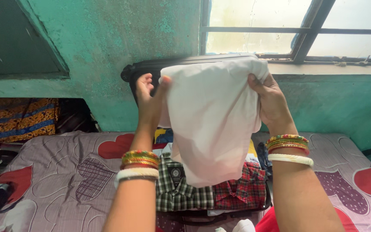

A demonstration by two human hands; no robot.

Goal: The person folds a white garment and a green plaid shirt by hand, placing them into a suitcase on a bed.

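White cotton-like cloth (pixel 213 124), held up in the air above the open suitcase (pixel 194 66), between my two hands and in front of the window (pixel 297 25). It hangs in soft folds and narrows toward its lower end, so I judge it light, limp and without any stiffness; it should not slip readily, and nothing about it looks fragile. The sensible places to hold it are the two upper corners, where I have it now. My left hand (pixel 149 101) pinches the upper left corner between thumb and fingertips, the remaining fingers slightly curled. My right hand (pixel 271 103) grips the upper right corner, thumb pressed over the front of the fabric; its fingers are hidden behind the cloth. Below the cloth, a green checked shirt (pixel 177 189) and a red checked shirt (pixel 245 191) lie folded side by side in the suitcase, which rests on the bed (pixel 65 172) near its far edge, lid against the green wall (pixel 108 51). A patterned orange cloth (pixel 13 120) lies beyond the bed's left far corner.
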